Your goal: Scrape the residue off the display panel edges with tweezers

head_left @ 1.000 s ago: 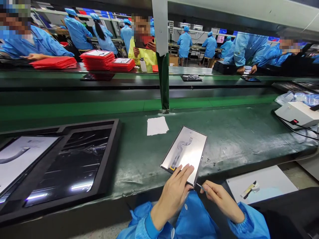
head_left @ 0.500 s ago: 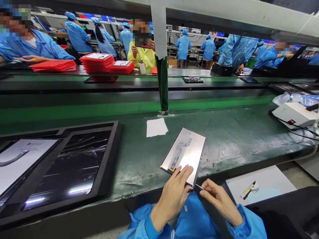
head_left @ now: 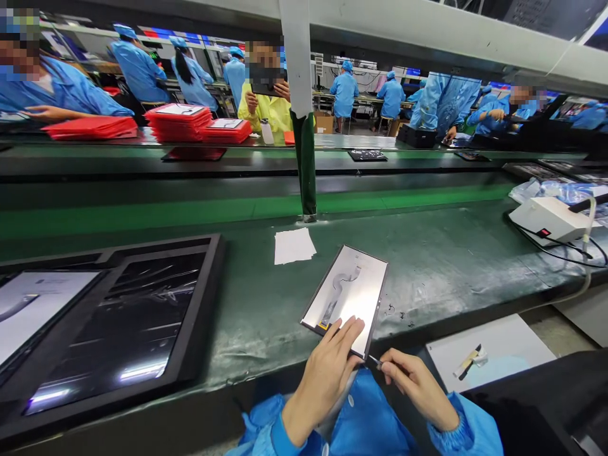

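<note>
- Left hand [head_left: 327, 370]: laid with fingers across the near end of a flat panel [head_left: 360, 291], thumb at its near edge, holding it there.
- Right hand [head_left: 412, 379]: pinching a slim tool [head_left: 375, 361] between thumb and fingers, to the right of the panel and just nearer the body.
- Key relation: tool tip at the panel's near right corner, contact too small to tell; right hand nearer to this corner on the outer side.
- Panel: at the front edge of the green tabletop [head_left: 251, 304], long axis slanting away and rightward; forward of the left hand and partly under its fingers, forward and left of the right; flex cable [head_left: 329, 309] along its pale back.
- Dark tray [head_left: 202, 303]: on the left, well apart.
- White slips [head_left: 294, 246]: beyond the panel, slightly left.
- Red stack [head_left: 178, 125]: farther off, across the line.
</note>
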A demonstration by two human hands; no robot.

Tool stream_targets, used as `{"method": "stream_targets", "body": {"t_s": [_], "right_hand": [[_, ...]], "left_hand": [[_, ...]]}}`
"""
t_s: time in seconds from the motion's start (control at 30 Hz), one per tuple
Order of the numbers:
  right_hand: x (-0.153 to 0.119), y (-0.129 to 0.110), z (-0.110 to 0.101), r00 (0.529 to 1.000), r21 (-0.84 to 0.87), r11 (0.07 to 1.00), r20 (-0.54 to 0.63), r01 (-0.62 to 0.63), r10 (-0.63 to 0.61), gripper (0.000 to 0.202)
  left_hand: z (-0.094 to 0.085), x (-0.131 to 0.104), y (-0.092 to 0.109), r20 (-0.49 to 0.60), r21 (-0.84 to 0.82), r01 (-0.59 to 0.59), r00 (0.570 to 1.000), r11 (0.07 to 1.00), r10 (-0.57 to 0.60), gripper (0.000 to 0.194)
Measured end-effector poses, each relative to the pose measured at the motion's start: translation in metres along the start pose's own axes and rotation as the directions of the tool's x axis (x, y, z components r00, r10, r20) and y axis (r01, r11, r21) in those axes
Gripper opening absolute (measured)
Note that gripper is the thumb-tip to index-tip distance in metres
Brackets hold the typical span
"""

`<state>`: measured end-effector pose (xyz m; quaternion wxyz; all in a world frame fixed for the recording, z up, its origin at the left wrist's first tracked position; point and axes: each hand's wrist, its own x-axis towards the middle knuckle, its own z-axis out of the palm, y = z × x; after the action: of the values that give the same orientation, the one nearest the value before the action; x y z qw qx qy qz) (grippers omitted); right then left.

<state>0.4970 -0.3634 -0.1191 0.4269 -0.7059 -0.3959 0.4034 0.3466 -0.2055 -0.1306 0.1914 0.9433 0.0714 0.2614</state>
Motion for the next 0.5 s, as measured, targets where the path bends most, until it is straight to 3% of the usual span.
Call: {"method": "stream_targets", "body": {"t_s": [0.2, 0.5], "right_hand": [[0.0001, 0.0024, 0.0037, 0.998, 0.012, 1.000, -0.058, 0.012, -0.011, 0.053], [-0.0016, 0.0035, 0.0038, 0.998, 0.028, 1.000, -0.054, -0.010, 0.011, 0.058]], "left_hand": [[-0.0005, 0.0001, 0.0001, 0.017, -0.009, 0.006, 1.000, 1.000, -0.006, 0.052], [-0.0011, 0.0007, 0.0011, 0.029, -0.025, 0.029, 0.999, 0.999, -0.029, 0.049]]}}
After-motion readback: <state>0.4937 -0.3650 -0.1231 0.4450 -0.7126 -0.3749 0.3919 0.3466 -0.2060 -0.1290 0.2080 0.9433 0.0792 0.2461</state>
